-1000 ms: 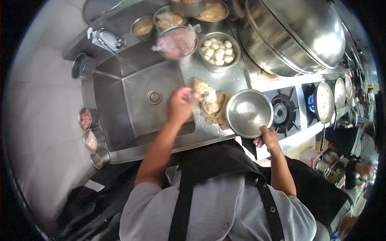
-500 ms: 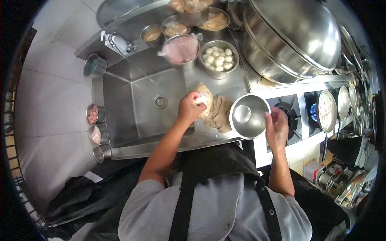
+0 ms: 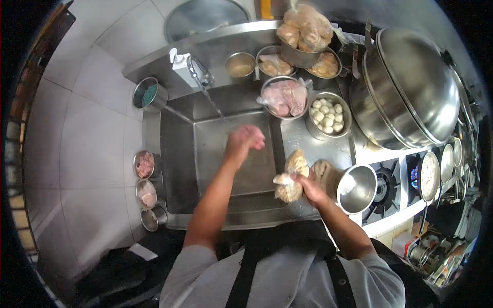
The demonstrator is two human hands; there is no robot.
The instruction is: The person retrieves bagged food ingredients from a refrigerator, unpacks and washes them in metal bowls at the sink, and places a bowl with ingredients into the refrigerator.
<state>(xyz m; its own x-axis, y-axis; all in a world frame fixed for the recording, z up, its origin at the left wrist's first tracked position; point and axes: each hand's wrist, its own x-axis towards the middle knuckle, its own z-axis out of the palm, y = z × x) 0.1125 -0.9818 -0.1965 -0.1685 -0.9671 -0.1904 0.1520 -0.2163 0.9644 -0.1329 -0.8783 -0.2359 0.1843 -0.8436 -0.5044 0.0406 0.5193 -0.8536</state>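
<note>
My right hand [image 3: 312, 190] grips a clear plastic bag [image 3: 290, 191] of pale yellow, crumbly-looking food at its pinched middle, over the counter edge beside the sink. Just beyond my right hand, a shiny steel bowl [image 3: 355, 190] sits tilted near the stove. Between the two lies a brownish, cloth-like lump [image 3: 326, 175], partly covered by the hand. Over the sink [image 3: 215, 179] my left hand [image 3: 245, 145] is apart from the bag, its fingers blurred by motion. Ahead of it is the tap [image 3: 203, 79], with a thin stream of water coming down.
A steel pot of white balls [image 3: 327, 116] and a pot of bagged pink meat [image 3: 285, 97] stand behind the counter space. A large domed steamer [image 3: 411, 87] fills the back right. Burners [image 3: 386, 185] and a pan [image 3: 429, 176] above a blue flame lie right. Small pots [image 3: 144, 164] line the left edge.
My right hand has let go of the bowl and taken hold of the bag. My left hand has released the bag and moved over the sink. The view has shifted.
</note>
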